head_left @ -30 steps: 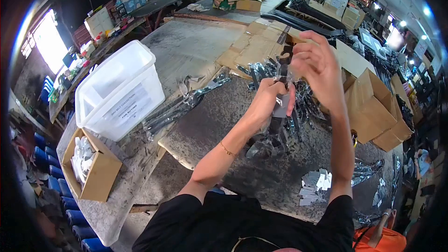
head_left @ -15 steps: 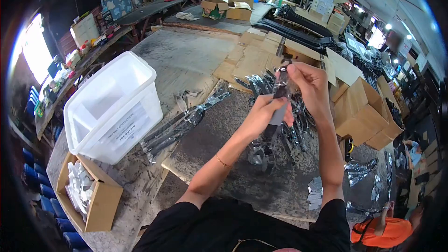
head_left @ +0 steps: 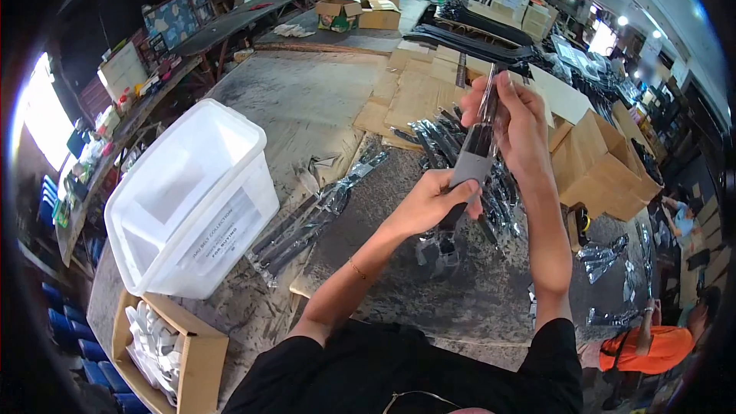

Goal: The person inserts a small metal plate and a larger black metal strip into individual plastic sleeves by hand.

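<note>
Between my hands a black belt (head_left: 481, 138) in shiny clear plastic is held up at a slant over the worktable. A flat grey card or sleeve (head_left: 469, 169) sits around its lower part. My left hand (head_left: 429, 205) grips that lower part, thumb across the front. Higher up, my right hand (head_left: 525, 119) is closed around the plastic-covered upper end, with thumb and fingers near the tip. Behind and below lies a loose pile of plastic-wrapped black belts (head_left: 437, 142). More wrapped strips (head_left: 318, 211) lie to the left of my hands.
A white plastic bin (head_left: 230, 241) with a paper label stands at left. Beside it, a cardboard box (head_left: 203, 368) holds white pieces. Open cartons (head_left: 602, 161) stand at right near a tape dispenser (head_left: 583, 222). A person in an orange shirt (head_left: 652, 349) is at lower right.
The grey card, earlier beneath my left hand, now shows above it, between my hands. My right hand has turned and wrapped further around the belt's upper end. The view has shifted slightly.
</note>
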Motion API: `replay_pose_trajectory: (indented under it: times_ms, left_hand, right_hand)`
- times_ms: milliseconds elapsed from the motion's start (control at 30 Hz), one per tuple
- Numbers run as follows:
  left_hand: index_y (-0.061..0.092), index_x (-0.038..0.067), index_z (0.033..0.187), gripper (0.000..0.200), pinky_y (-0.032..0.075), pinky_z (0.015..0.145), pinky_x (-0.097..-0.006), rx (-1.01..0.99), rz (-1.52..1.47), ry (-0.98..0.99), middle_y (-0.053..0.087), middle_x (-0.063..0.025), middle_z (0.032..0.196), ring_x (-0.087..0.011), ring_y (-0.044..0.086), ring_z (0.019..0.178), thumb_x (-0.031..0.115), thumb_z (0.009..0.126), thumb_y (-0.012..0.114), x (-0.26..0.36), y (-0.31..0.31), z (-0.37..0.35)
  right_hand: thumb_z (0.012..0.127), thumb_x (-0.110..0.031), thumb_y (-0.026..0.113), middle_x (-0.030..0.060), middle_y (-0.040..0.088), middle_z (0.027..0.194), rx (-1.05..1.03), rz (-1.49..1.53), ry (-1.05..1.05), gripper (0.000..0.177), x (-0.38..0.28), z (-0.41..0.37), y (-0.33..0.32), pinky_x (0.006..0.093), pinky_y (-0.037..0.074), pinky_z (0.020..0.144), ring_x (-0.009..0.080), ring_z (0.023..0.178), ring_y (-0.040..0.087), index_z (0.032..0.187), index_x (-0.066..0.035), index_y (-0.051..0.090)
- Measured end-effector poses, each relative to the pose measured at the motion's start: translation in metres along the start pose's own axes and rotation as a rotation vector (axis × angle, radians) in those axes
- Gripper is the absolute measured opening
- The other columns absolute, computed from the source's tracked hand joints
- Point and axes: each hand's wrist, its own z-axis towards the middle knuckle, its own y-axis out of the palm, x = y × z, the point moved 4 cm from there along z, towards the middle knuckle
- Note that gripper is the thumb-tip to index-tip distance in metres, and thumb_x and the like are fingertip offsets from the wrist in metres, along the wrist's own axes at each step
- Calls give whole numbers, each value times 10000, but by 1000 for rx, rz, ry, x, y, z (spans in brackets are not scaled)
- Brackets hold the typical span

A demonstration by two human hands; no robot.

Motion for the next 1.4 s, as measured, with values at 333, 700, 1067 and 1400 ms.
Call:
replay_pose_trajectory:
  times_ms: [333, 700, 1067, 1400]
  left_hand:
    - [567, -38, 914, 222, 481, 594, -312, 182, -297, -102, 619, -138, 756, -210, 603, 630, 127, 876, 424, 7, -14, 6]
    - [566, -25, 905, 258, 458, 571, -266, 163, -115, -85, 602, -59, 713, -129, 571, 595, 212, 981, 498, -15, 34, 8]
    - [552, -46, 934, 321, 508, 654, -318, 389, -303, -73, 632, -143, 788, -216, 630, 682, 233, 959, 395, -43, 80, 42]
    - [554, -54, 929, 287, 496, 610, -309, 476, -307, -68, 610, -135, 735, -200, 590, 620, 197, 934, 414, -71, 90, 41]
  right_hand:
    - [973, -412, 460, 125, 659, 998, -130, -199, -117, 498, 15, -20, 11, 305, 515, 816, 172, 957, 620, 1173, 35, 555]
    - [982, -242, 466, 89, 639, 758, -7, -29, 56, 277, 19, -30, -37, 280, 486, 583, 143, 657, 617, 960, 8, 584]
    - [1010, -353, 396, 71, 641, 837, -280, -62, 55, 419, 10, -39, -73, 252, 467, 697, 131, 760, 609, 963, 10, 600]
    - [979, -305, 468, 99, 655, 867, -491, -253, 30, 345, 41, -56, -104, 174, 413, 411, 99, 715, 608, 1076, 4, 587]
